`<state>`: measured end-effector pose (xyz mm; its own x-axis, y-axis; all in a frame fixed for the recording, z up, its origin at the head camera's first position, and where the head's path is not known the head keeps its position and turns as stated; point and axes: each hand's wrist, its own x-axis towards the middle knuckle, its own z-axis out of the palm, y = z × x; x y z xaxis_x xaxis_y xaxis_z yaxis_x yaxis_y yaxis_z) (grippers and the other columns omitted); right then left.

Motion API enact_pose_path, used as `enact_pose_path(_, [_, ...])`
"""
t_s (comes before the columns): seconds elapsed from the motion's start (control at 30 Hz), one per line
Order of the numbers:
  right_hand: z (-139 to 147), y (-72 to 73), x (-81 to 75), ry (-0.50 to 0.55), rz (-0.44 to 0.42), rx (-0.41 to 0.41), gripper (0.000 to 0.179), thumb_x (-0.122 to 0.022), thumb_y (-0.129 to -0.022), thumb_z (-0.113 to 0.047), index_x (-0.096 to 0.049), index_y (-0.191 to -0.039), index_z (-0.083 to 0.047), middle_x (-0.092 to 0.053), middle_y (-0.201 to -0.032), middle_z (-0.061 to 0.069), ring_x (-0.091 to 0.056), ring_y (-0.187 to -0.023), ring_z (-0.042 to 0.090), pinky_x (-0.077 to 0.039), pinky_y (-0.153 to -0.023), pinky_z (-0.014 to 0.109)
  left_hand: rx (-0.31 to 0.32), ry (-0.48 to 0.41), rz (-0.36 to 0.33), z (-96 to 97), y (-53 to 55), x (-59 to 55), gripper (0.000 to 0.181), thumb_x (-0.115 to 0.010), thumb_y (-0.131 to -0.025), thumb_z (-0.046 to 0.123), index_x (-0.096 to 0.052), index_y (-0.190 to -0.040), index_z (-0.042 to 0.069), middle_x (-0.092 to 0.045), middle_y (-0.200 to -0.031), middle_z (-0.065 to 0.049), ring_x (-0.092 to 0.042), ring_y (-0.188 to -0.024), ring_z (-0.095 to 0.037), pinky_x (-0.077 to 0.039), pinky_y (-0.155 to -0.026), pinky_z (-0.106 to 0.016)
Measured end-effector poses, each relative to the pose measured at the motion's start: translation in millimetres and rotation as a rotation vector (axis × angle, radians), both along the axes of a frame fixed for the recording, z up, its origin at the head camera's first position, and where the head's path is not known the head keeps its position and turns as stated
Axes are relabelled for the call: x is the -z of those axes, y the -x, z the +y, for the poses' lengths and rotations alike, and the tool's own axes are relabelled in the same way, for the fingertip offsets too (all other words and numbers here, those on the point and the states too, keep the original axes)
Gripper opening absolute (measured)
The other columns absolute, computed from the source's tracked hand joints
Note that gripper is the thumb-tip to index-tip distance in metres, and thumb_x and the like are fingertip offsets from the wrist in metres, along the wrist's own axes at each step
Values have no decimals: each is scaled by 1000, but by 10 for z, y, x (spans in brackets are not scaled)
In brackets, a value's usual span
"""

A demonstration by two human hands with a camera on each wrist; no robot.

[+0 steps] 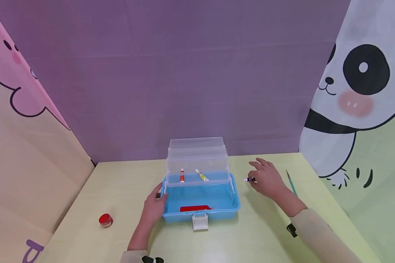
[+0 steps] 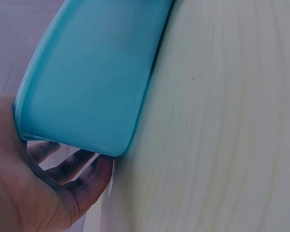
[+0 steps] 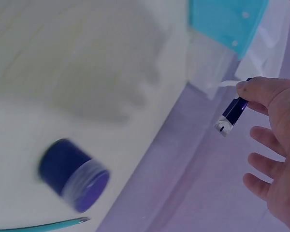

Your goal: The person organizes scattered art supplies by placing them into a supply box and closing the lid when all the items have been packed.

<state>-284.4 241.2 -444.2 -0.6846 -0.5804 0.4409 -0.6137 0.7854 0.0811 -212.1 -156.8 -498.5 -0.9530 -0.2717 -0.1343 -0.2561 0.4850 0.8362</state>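
Observation:
A blue storage box (image 1: 200, 215) with its transparent lid (image 1: 197, 149) raised stands on the table. My left hand (image 1: 155, 207) grips its left side, thumb at the rim; in the left wrist view, the fingers (image 2: 94, 179) reach along the box's outer wall. To the right of the box, my right hand (image 1: 266, 179) pinches a small dark purple paint tube (image 3: 235, 110) with a white cap between thumb and forefinger, the other fingers spread. A red tube (image 1: 195, 208) lies inside the box at the front. Red (image 1: 182, 176) and yellow paint tubes (image 1: 202, 175) show at the transparent section.
A red-lidded jar (image 1: 105, 220) is on the table at left. At right lies a teal paintbrush (image 1: 292, 183). The right wrist view shows a dark blue jar (image 3: 70, 169) near the brush, hidden in the head view. A purple backdrop (image 1: 197, 80) rises behind the table.

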Motion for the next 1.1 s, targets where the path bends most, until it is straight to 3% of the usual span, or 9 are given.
enact_pose_path(0.2, [-297, -36, -187, 28, -10, -44, 8, -80, -75, -13, -76, -80, -18, -68, -110, 12, -56, -109, 34, -49, -81, 50, -3, -5, -10, 6, -9, 14, 59, -50, -100, 28, -28, -154, 15, -46, -135, -25, -48, -119, -46, -49, -89, -56])
enact_pose_path(0.57, [-752, 16, -432, -16, -17, -81, 7, -80, -78, -18, -77, -85, -18, -68, -107, 9, -59, -101, 28, -53, -80, 39, -15, -11, -13, 17, -29, -15, 59, -50, -100, 28, -28, -154, 16, -46, -135, -24, -48, -118, -45, -50, -89, -55])
enact_pose_path(1.1, [-1167, 192, -555, -49, -87, -74, 9, -78, -82, -24, -77, -89, -19, -66, -109, 4, -58, -102, 22, -54, -80, 33, -3, 0, -1, 10, -27, -14, 59, -50, -100, 28, -29, -154, 15, -47, -134, -25, -49, -117, -45, -51, -88, -54])
